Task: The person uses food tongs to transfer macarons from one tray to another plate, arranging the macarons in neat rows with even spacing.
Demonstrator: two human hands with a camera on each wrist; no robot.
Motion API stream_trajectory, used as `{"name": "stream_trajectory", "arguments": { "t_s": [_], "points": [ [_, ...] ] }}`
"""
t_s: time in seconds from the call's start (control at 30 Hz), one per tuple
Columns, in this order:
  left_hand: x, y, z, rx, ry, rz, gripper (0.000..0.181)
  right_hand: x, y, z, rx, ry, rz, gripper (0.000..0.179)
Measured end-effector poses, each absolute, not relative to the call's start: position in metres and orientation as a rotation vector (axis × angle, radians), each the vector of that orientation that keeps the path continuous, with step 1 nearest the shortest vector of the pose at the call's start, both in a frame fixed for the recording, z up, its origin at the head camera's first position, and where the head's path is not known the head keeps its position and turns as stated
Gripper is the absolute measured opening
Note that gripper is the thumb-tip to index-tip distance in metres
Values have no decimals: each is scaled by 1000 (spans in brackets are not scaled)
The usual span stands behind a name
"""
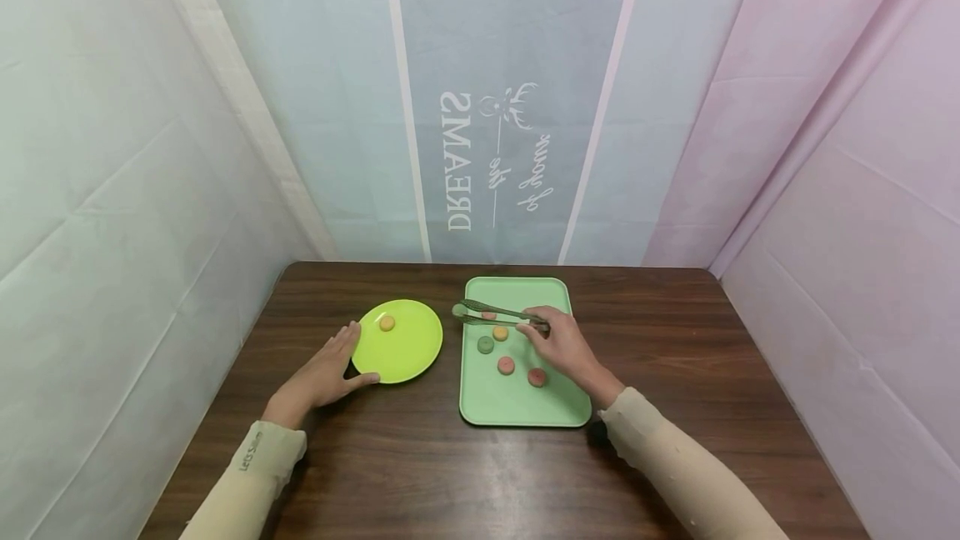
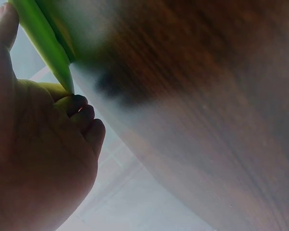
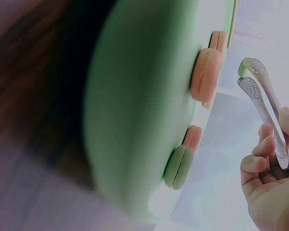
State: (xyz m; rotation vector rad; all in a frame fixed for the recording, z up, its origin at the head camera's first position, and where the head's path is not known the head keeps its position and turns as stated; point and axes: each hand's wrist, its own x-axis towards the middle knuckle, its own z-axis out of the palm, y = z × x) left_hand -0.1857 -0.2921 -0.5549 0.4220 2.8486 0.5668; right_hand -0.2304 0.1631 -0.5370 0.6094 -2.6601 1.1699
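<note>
Green macaron (image 1: 460, 312) is up at the tips of the tongs (image 3: 266, 117), just past the left edge of our green tray (image 1: 487, 402), and our right hand (image 1: 561, 348) is pinching the tongs. Holes in the tips only really show from our right wrist cam. Our left hand (image 1: 322, 373) has its fingers stretched out against the lime plate (image 1: 405, 352), and just the head view gives us its orange macaron (image 1: 387, 322).
</note>
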Motion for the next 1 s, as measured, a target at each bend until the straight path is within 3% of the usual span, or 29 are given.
{"name": "stream_trajectory", "arguments": {
  "t_s": [1.0],
  "points": [
    [-189, -294, -549, 406, 2819, 577, 117, -235, 130, -520, 657, -2698, 1247, 34]
  ]
}}
